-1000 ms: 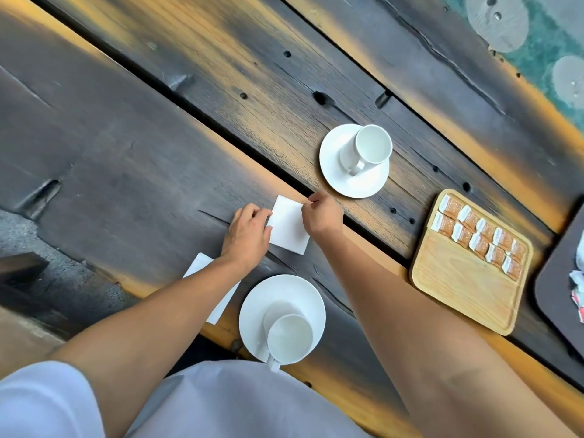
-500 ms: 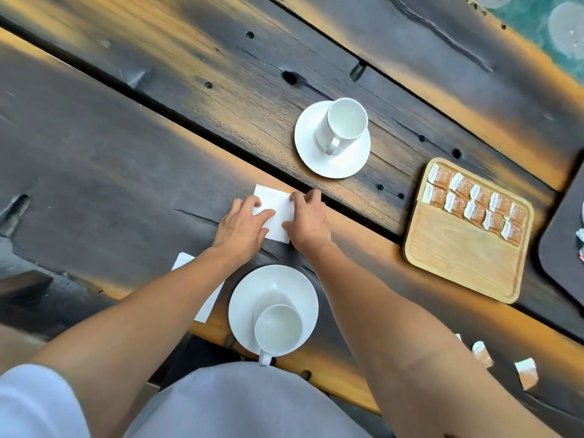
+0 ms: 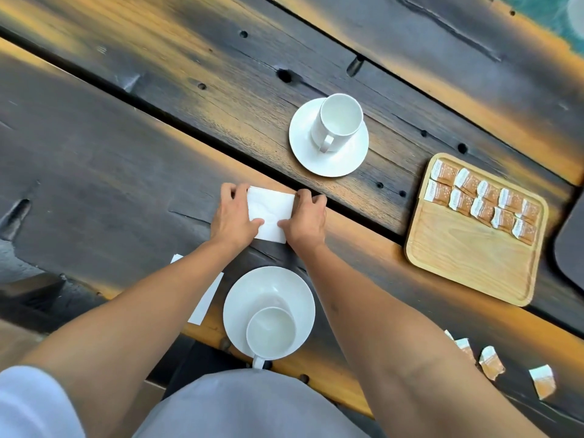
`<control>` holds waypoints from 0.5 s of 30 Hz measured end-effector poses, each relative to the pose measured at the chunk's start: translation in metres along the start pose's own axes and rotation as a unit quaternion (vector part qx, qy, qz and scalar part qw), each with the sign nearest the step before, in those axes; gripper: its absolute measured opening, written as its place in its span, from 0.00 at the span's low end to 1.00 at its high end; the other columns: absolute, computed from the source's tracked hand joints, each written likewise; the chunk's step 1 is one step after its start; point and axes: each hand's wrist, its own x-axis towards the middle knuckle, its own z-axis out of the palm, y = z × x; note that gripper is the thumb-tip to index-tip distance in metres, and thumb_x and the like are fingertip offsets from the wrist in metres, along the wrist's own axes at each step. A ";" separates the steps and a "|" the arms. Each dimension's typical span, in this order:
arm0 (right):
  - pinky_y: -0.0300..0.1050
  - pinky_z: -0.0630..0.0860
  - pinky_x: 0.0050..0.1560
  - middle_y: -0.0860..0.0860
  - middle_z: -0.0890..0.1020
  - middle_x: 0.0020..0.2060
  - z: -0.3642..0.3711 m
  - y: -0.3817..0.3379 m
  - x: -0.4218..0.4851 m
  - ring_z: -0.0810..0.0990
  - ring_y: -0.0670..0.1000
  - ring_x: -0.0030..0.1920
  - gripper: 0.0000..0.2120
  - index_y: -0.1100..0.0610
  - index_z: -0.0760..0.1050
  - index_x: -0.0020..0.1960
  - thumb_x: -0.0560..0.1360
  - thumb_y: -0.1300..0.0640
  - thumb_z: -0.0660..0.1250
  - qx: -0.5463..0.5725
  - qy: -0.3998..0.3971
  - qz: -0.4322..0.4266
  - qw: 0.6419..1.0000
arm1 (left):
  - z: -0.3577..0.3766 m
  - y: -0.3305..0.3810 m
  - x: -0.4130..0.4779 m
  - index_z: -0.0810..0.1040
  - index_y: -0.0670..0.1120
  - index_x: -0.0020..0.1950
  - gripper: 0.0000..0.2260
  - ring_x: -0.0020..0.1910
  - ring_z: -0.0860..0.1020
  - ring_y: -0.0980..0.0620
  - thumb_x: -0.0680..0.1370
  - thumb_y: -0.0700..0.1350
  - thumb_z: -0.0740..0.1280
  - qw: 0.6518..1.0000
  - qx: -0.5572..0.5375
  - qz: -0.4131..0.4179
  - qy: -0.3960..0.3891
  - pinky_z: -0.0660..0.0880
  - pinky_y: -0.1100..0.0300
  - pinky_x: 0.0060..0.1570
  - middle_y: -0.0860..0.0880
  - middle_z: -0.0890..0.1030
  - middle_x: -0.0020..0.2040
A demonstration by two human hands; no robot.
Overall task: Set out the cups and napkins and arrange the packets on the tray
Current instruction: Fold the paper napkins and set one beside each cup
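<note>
The left hand (image 3: 234, 216) and right hand (image 3: 305, 219) each pinched a side edge of a folded white napkin (image 3: 270, 213), thumbs on top and fingers curled at its far corners, the napkin lying flat on the dark wooden table (image 3: 94, 169) between the two cups. The near cup (image 3: 270, 331) sat on the near saucer (image 3: 268, 289) just below the hands, with a second napkin (image 3: 205, 298) partly under the left forearm; the far cup (image 3: 339, 120) stood on the far saucer (image 3: 328, 159) beyond. The wooden tray (image 3: 467, 263) at right held two rows of packets (image 3: 483, 203) along its far edge, and loose packets (image 3: 491, 361) lay on the table by the right forearm
</note>
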 end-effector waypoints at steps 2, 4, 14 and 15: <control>0.50 0.72 0.60 0.54 0.67 0.60 0.003 0.000 0.002 0.70 0.57 0.62 0.24 0.51 0.70 0.63 0.70 0.60 0.75 0.049 0.002 0.014 0.999 | -0.001 0.002 0.004 0.63 0.49 0.72 0.35 0.51 0.76 0.43 0.70 0.46 0.77 0.999 -0.018 -0.028 0.004 0.76 0.49 0.53 0.47 0.63 0.64; 0.47 0.71 0.60 0.54 0.68 0.59 0.005 0.000 0.003 0.71 0.56 0.61 0.18 0.51 0.72 0.60 0.72 0.60 0.72 0.085 0.014 0.019 0.996 | -0.002 0.002 0.007 0.65 0.50 0.71 0.35 0.51 0.76 0.44 0.68 0.46 0.78 0.999 -0.032 -0.040 0.007 0.76 0.50 0.53 0.47 0.63 0.62; 0.47 0.78 0.56 0.46 0.77 0.43 0.009 -0.007 0.008 0.79 0.52 0.52 0.15 0.55 0.74 0.59 0.73 0.59 0.72 0.259 -0.014 0.102 0.960 | 0.001 0.000 0.006 0.70 0.50 0.60 0.28 0.47 0.73 0.48 0.66 0.46 0.80 0.996 -0.062 -0.057 0.014 0.72 0.56 0.47 0.49 0.63 0.60; 0.48 0.79 0.55 0.47 0.78 0.41 0.009 -0.007 0.009 0.80 0.53 0.51 0.11 0.55 0.76 0.54 0.73 0.59 0.72 0.277 -0.019 0.112 0.954 | 0.001 0.000 0.006 0.70 0.50 0.62 0.30 0.48 0.73 0.49 0.66 0.46 0.80 0.996 -0.070 -0.059 0.015 0.72 0.56 0.49 0.48 0.63 0.61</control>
